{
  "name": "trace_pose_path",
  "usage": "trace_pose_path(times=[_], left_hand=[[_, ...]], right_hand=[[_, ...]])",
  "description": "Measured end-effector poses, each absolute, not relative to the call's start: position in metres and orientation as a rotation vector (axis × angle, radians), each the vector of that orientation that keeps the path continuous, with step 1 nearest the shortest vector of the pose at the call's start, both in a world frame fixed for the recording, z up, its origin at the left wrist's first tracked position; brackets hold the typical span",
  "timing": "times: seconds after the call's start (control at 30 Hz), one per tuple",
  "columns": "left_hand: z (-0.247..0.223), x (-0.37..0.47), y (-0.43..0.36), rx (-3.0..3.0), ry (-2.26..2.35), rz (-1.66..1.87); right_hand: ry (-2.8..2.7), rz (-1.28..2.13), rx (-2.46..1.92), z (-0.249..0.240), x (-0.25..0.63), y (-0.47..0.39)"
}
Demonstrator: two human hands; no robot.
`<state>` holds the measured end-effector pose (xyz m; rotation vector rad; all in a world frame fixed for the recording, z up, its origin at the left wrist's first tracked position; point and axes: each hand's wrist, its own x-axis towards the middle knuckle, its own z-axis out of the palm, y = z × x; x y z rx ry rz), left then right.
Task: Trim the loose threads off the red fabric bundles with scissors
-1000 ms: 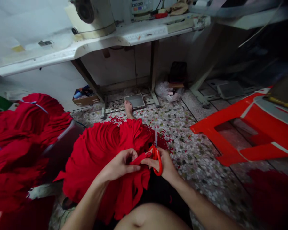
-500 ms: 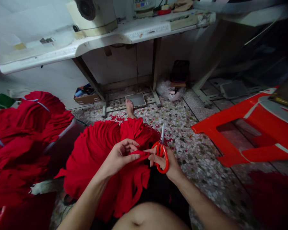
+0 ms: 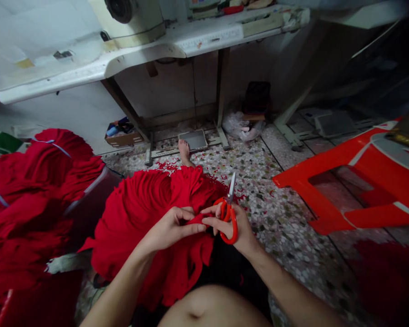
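My left hand (image 3: pixel 175 228) pinches an edge of red fabric (image 3: pixel 196 220) between thumb and fingers. Close against it, my right hand (image 3: pixel 236 225) carries orange-handled scissors (image 3: pixel 229 206), hooked over the fingers with the blades pointing up and away from me. The thumb and index fingertips of that same hand also touch the red fabric edge. A thick heap of layered red fabric (image 3: pixel 132 218) lies across my lap, spreading under both hands. Whether the scissor blades are fully closed is hard to make out.
More red fabric bundles (image 3: pixel 64 159), tied with pale strips, fill a container on the left. An orange plastic stool (image 3: pixel 354 181) stands right. Ahead is a white sewing table (image 3: pixel 139 59) with a foot pedal (image 3: pixel 196 140) below. Red scraps (image 3: pixel 167 165) litter the speckled floor.
My fingers have come closer together on the fabric edge; the right fingertips now reach further over it. The scissors stay in my right hand, tilted slightly more to the right.
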<state>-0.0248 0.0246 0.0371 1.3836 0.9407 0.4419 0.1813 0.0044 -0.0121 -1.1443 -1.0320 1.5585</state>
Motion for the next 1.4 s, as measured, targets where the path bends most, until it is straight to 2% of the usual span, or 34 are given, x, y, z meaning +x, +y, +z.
trace_pose_path(times=[0.13,0.23,0.37,0.5,0.8,1.1,1.4], left_hand=[[0.040,-0.035,0.027,1.338,1.071,0.644],[0.041,-0.040,0.030,1.275,1.146,0.746],[0.039,-0.035,0.030,1.228,1.184,0.722],[0.034,-0.026,0.026,1.138,1.154,0.700],[0.035,-0.024,0.022,1.145,1.131,0.636],[0.030,-0.025,0.022,1.175,1.104,0.593],[0.030,-0.016,0.019,1.258,1.043,0.538]], right_hand=[[-1.019,1.554,-1.261,-0.029,0.194,-0.010],[-1.328,1.608,-1.219,-0.035,0.210,-0.025],[-1.740,1.512,-1.208,-0.029,0.222,-0.035],[-1.858,1.531,-1.228,-0.022,0.221,-0.032],[-1.944,1.532,-1.197,-0.017,0.217,-0.021],[-1.775,1.559,-1.403,-0.042,0.217,-0.028],[-1.914,1.554,-1.195,-0.030,0.227,-0.037]])
